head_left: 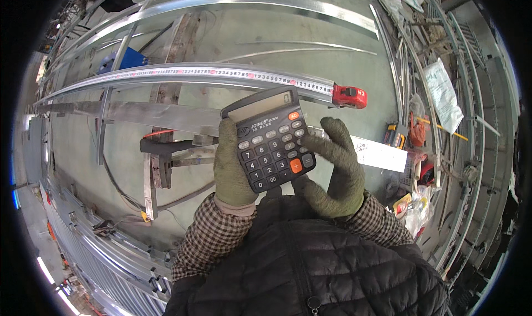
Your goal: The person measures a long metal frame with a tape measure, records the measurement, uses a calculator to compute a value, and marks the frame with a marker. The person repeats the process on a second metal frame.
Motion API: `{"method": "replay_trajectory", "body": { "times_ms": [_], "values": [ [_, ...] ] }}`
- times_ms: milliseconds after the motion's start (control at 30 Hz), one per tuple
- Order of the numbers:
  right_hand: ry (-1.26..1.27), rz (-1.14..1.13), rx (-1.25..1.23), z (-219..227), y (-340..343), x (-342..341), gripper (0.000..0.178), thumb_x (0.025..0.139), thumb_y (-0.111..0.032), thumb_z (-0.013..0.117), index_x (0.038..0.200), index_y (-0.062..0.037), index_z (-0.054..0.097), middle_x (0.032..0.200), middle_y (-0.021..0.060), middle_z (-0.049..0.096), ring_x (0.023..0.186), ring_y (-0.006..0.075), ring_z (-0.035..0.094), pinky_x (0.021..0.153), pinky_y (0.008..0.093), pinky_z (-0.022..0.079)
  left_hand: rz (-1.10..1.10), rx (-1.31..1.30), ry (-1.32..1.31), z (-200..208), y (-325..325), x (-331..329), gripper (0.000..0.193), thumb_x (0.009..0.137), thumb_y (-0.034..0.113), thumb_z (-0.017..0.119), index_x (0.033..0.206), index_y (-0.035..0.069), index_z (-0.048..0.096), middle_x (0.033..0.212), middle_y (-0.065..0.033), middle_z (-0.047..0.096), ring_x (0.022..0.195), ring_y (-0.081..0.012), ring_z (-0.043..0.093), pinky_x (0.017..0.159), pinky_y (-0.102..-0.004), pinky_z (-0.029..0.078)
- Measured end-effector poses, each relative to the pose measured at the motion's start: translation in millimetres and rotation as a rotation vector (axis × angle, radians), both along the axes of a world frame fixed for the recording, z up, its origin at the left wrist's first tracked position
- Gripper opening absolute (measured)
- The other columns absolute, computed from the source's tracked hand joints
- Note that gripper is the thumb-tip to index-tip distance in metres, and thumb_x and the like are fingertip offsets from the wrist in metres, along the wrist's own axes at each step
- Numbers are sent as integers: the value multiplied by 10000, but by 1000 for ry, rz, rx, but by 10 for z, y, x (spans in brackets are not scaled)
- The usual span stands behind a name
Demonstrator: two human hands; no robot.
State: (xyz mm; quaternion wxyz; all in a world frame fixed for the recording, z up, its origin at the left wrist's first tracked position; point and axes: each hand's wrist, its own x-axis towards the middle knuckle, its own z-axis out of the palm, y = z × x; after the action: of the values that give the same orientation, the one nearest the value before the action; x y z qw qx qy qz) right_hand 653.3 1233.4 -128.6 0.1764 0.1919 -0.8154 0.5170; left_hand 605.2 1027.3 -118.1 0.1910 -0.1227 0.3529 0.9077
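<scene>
The left hand (235,171), in a green glove, grips a black desktop calculator (265,145) by its left side in front of the jacket (293,260), its fingers hidden underneath. The gloved right hand (342,185) is spread at the keypad's right edge; fingertip contact is unclear. That hand partly covers a white sheet (388,156).

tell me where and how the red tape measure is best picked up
Probably by its red case, coming from the right. The white blade runs out of the case's left side along the metal bar, while the right end looks free. The short, blocky case should suit a squeeze across its near and far sides.
</scene>
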Motion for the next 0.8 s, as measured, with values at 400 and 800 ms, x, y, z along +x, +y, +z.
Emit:
{"method": "replay_trajectory", "body": {
  "times_ms": [400,800],
  "values": [
    [177,261,262,419,-328,133,509,739,-338,885,1130,-51,734,1258,110,737,1342,399,600,1167,673,359,26,109,117,267,-65,274,708,1126,593,427,1436,-29,561,1260,-224,719,1044,-298,779,819,-368,700],
    [191,286,299,597,-419,132,426,749,-312,880,1067,-72,730,1218,109,741,1331,372,617,1189,638,355,38,-229,313,287,37,362,673,1148,576,351,1390,2,605,1227,-157,732,1044,-240,756,839,-337,656]
  ]
}}
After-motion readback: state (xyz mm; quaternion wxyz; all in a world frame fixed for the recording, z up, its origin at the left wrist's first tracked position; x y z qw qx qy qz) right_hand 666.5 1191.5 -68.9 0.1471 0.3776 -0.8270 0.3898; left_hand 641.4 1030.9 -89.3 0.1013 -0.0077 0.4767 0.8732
